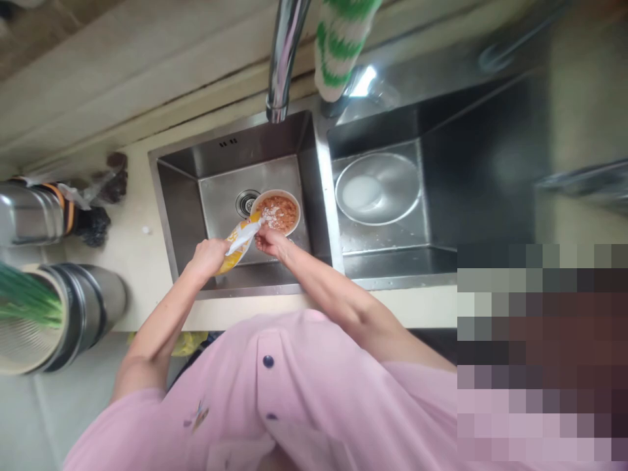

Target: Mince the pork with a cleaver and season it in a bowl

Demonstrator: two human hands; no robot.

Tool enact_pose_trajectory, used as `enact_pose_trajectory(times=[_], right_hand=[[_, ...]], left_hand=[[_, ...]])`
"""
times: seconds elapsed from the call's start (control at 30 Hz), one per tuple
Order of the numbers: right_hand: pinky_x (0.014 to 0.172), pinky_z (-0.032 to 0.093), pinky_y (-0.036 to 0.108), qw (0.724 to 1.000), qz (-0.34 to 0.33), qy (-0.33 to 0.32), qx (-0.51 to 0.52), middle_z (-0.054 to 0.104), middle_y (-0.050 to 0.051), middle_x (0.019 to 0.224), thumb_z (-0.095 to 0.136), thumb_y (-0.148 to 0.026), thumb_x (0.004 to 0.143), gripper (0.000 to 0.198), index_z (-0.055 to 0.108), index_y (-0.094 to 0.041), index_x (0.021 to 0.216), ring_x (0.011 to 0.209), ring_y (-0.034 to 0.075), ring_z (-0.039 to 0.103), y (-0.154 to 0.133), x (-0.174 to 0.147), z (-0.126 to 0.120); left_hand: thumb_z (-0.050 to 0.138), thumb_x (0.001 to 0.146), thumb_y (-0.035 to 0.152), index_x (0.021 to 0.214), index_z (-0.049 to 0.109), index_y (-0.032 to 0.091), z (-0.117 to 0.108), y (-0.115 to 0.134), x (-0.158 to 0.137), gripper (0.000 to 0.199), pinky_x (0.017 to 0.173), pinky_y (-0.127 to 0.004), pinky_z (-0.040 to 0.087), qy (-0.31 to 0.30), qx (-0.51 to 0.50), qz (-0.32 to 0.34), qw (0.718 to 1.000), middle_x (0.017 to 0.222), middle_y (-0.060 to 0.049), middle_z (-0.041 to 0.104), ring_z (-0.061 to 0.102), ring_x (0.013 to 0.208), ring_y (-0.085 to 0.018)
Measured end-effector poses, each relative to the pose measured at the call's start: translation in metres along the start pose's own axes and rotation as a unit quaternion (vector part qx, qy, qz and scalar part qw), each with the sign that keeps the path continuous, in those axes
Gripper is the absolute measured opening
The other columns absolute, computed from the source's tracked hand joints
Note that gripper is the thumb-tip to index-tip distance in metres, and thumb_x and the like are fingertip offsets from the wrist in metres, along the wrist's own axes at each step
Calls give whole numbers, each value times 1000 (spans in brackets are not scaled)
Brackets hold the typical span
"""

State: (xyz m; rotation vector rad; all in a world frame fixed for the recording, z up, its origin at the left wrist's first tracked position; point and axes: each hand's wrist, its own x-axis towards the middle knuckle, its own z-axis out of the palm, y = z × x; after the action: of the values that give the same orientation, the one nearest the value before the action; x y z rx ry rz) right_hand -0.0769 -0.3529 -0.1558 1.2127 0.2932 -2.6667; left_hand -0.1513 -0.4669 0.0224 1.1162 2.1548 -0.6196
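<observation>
Packet (239, 243) of yellow and white, tilted with its open white mouth toward a bowl (276, 211) — that is what I see both hands busy with over the left basin of a steel double sink (189, 196). My left hand (210, 255) is closed around the packet's lower yellow end, fingers wrapped over it, while my right hand (271, 240) pinches the upper white end just at the bowl's near rim. The bowl is white, sits on the basin floor beside the round drain (245, 201), and holds a reddish-orange mass with a pale patch of white grains on the side nearest the packet. Whether anything is falling from the packet at this instant I cannot tell; the picture is too soft there. Above the basin hangs the chrome faucet (283, 59), its spout over the back wall. In the right basin lies a steel basin-shaped bowl (377, 188) with a cloudy white puddle in it. On the counter to the left stand a steel pot (27, 212) and a steel container (88, 304) with green stalks (27, 301) lying across a strainer — well apart from my hands. A green-and-white striped cloth (341, 39) hangs near the faucet.
</observation>
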Motion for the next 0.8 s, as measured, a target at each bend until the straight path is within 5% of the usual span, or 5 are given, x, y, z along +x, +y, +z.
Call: enact_pose_trajectory(times=[0.33,0.5,0.6,0.8], right_hand=[[42,27,15,998,-46,17,-46,43,-9,49,64,-16,81,23,46,-19,67,43,4,34,-2,-17,17],[45,28,17,989,-116,-6,-89,45,-10,54,77,-25,68,23,55,-20,73,46,4,36,-9,-43,34],[49,32,18,969,-185,-45,-155,51,-8,63,80,-34,62,35,64,-20,90,51,4,41,-22,-69,29],[51,39,21,935,-256,18,-242,58,-3,69,82,-41,56,44,66,-18,90,54,7,47,-47,-93,0]], left_hand=[[45,70,8,97,71,23,32,-25,-10,41,73,-27,48,83,-85,-5,993,97,-8,72,67,90,-25],[46,71,13,88,71,18,74,-49,-26,31,83,-28,50,189,-268,-21,944,98,-7,73,67,96,-24],[50,77,23,85,70,16,99,-55,-46,23,87,-32,52,290,-391,-85,869,96,-7,74,67,99,-25],[58,79,31,117,60,14,125,-57,-67,42,101,-36,49,524,-524,-265,617,122,-12,65,60,118,-24]])
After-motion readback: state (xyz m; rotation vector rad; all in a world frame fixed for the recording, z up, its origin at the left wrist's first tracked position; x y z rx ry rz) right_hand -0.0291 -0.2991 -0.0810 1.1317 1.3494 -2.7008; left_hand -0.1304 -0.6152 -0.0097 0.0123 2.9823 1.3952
